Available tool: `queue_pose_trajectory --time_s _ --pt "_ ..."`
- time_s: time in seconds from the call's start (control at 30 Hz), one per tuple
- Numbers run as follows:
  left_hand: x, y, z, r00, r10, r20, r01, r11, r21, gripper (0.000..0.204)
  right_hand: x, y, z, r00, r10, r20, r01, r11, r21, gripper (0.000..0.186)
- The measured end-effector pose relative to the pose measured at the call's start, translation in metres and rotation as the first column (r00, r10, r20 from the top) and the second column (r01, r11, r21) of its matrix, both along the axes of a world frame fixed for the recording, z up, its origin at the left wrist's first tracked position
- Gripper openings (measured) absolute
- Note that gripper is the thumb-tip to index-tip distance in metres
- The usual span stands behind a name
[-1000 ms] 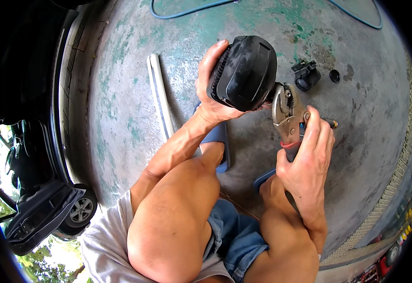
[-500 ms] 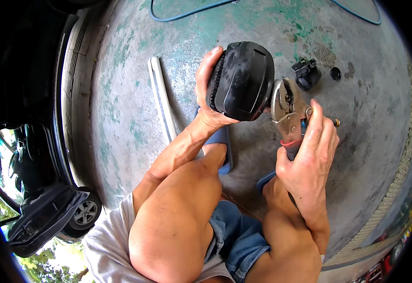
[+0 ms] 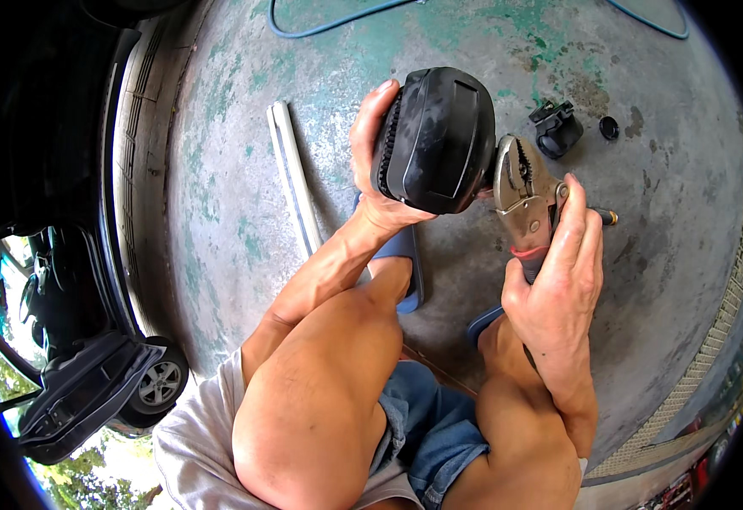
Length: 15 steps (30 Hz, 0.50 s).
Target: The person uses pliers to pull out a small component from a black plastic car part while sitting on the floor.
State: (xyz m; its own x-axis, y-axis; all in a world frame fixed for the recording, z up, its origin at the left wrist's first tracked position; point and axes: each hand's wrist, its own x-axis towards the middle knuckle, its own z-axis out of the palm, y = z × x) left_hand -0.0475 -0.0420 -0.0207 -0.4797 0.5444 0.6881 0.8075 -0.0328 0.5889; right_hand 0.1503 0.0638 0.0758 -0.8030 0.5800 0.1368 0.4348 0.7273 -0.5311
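In my left hand [image 3: 373,170] is a bulky black plastic part [image 3: 442,140] with rounded corners and a ridged edge; its kind I cannot make out. The fingers go round its left side and underneath, partly hidden by it. My right hand [image 3: 558,285] is wrapped round the handles of a pair of locking pliers [image 3: 524,200], whose worn metal jaws point up and away from me. The jaws stand slightly apart with nothing visible between them. They are close beside the right side of the black part; whether they touch it I cannot tell.
On the stained concrete floor lie a smaller black plastic piece [image 3: 557,129], a round black cap [image 3: 609,128] and a long pale strip [image 3: 293,174]. A screwdriver-like tip [image 3: 607,216] shows beyond my right hand. A blue hose [image 3: 337,27] curves at the far side. A car with its door open [image 3: 91,382] stands left.
The pliers have shifted slightly to the right and their jaws stand a little more upright. The black part has risen a touch in my left hand.
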Motion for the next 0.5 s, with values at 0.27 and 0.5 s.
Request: queue_pose_trajectory --time_s 0.27,0.5 --pt "0.001 -0.002 -0.012 0.982 -0.044 0.182 0.023 0.993 0.115 0.117 -0.001 -0.001 -0.004 0.999 -0.033 0.021 0.035 0.995 -0.096 0.091" --pt "0.001 0.003 -0.01 0.997 -0.042 0.07 0.032 0.989 0.141 0.118 -0.005 0.0 -0.005 0.992 -0.092 0.083 0.086 0.994 0.069 0.093"
